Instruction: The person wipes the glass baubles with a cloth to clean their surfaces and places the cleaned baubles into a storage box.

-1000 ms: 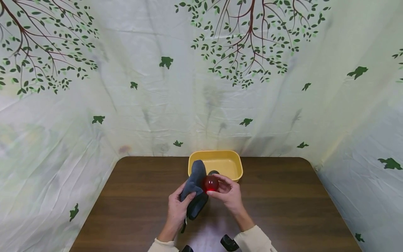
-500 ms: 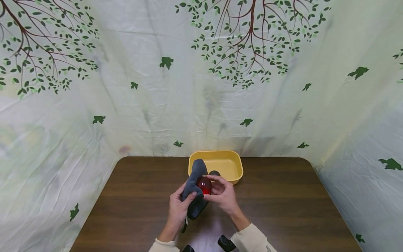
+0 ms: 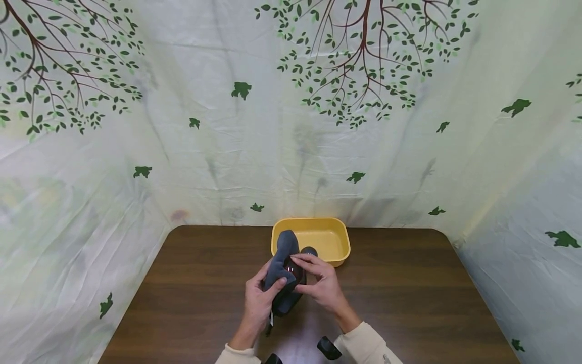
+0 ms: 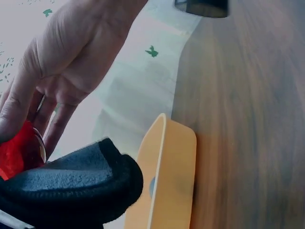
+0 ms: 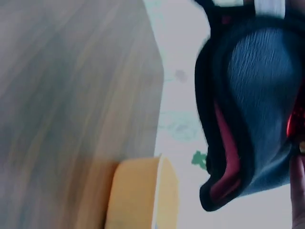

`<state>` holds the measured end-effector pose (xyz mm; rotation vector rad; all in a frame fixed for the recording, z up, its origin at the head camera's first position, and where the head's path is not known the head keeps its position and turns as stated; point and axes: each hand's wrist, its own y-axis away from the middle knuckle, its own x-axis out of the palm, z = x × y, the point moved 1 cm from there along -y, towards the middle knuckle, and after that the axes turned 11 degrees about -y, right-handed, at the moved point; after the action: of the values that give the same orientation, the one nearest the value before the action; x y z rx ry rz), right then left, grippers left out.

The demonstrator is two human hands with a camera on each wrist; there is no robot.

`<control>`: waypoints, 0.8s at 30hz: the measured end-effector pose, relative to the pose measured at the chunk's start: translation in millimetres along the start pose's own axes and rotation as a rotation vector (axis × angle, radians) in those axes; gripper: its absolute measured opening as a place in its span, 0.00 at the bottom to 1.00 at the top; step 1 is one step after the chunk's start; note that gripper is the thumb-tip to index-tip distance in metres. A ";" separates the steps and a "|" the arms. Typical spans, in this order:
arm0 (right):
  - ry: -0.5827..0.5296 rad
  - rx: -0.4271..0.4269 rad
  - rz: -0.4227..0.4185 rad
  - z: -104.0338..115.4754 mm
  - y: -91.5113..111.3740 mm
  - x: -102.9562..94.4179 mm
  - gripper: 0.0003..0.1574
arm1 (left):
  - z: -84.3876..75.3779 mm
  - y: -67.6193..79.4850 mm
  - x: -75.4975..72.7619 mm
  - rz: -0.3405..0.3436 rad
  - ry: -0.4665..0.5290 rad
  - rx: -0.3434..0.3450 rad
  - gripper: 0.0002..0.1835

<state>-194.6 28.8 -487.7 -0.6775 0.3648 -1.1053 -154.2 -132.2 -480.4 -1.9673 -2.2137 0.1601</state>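
Observation:
My left hand [image 3: 260, 301] grips a blue-grey fabric pouch [image 3: 285, 245] with black trim, thumb on its near side. A shiny ball [image 3: 290, 267] sits at the pouch's opening, dark in the head view and red in the left wrist view [image 4: 16, 153]. Thumb and fingers of my right hand [image 3: 324, 283] hold that ball from the right. In the right wrist view the pouch [image 5: 264, 90] shows a pink-red inner lining, and only a sliver of the ball [image 5: 296, 117] appears. The ball's far side is hidden by the pouch.
Behind the hands a yellow plastic tub [image 3: 336, 235] stands at the back edge of the brown wooden table [image 3: 409, 293]. A dark round object [image 3: 309, 251] shows at the tub's near side. A white leaf-print sheet [image 3: 204, 162] hangs behind and beside the table.
My right hand has moved left with the ball, bringing it from beside the pouch into its opening. The ball looks darker and more covered now. My left hand has stayed nearly still.

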 end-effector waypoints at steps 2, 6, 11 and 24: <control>0.069 -0.063 0.041 5.5 -3.8 -0.4 0.39 | 0.0 0.6 0.5 -0.003 -0.001 0.016 0.28; 0.125 -0.051 0.051 19.0 -8.3 1.7 0.37 | 0.3 1.3 0.4 -0.020 -0.015 0.034 0.28; 0.030 0.203 -0.049 14.4 -0.2 2.2 0.34 | 0.6 1.1 -2.5 0.009 -0.049 0.068 0.28; -0.179 0.584 -0.275 9.4 4.0 12.5 0.25 | -7.3 -3.5 -11.5 0.102 -0.255 0.226 0.31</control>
<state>-181.1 21.6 -482.6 -0.3036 -0.2123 -1.3202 -154.8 -144.3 -473.3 -2.0275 -2.1245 0.6789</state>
